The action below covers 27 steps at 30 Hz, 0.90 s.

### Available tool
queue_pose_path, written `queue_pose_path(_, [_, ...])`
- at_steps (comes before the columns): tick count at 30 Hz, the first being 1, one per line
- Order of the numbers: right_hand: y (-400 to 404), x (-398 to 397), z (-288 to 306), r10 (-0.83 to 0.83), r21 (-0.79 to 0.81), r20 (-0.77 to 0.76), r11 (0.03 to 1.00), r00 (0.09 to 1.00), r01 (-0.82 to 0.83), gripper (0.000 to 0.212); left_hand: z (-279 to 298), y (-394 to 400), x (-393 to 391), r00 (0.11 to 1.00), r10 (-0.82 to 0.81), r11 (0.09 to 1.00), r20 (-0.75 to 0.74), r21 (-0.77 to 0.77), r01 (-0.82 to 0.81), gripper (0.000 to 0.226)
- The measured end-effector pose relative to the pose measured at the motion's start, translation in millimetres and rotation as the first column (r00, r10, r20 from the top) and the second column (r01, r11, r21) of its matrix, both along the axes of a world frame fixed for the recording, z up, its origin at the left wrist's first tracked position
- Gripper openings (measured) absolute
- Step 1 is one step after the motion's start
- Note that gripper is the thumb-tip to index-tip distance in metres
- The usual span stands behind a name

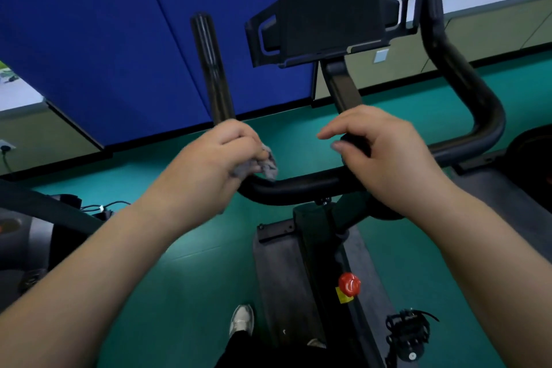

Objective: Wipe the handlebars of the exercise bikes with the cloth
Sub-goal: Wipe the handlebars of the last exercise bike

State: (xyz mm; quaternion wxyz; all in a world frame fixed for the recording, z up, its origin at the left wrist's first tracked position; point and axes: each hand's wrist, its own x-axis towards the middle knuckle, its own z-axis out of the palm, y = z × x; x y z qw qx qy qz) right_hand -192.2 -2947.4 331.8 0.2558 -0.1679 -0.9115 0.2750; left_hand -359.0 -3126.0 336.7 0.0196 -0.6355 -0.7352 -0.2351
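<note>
I stand at an exercise bike (316, 251) and look down on its black handlebar (298, 187). My left hand (215, 158) is closed around a grey cloth (263, 166), and I press the cloth on the bar at its left bend, where the left upright grip (212, 69) meets the low cross part. The fingers are curled tight around the cloth, and a crumpled corner of it comes out on the right side of my fist and touches the bar. The hand looks a little blurred.

My right hand (385, 152) lies on the middle of the handlebar, just under the black stem (343, 86) that carries the screen holder (328, 6). The fingers bend loosely over a short black knob or grip; the thumb lies near its front. I cannot tell if this hand really squeezes it or only rests on it. The two hands are near each other but do not touch.

The right side of the handlebar goes out and bends upward, far from my right hand. Lower on the frame there is a red knob (349, 283) with a yellow label under it. A black pedal (409, 334) is at the lower right. One light shoe (242, 320) is on the green floor (194, 278), left of the frame. Behind the bike there is a blue wall panel (104, 39).
</note>
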Motion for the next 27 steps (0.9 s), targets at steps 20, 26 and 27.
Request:
queue_pose_path(20, [-23,-19,8,-0.108,0.027,0.245,0.994,0.963,0.105,0.012,2,24,-108,0.981,-0.138,0.986,-0.134,0.080,0.150,0.014])
queue_pose_path(26, [-30,-26,10,-0.157,0.038,0.256,0.988,0.954,0.152,0.012,-3,21,-102,0.997,-0.064,0.987,-0.035,0.147,0.068,0.016])
queue_pose_path(27, [-31,-28,9,-0.152,0.042,0.246,0.988,0.957,0.146,0.012,-7,13,-91,0.996,-0.084,0.984,-0.010,0.159,0.085,0.018])
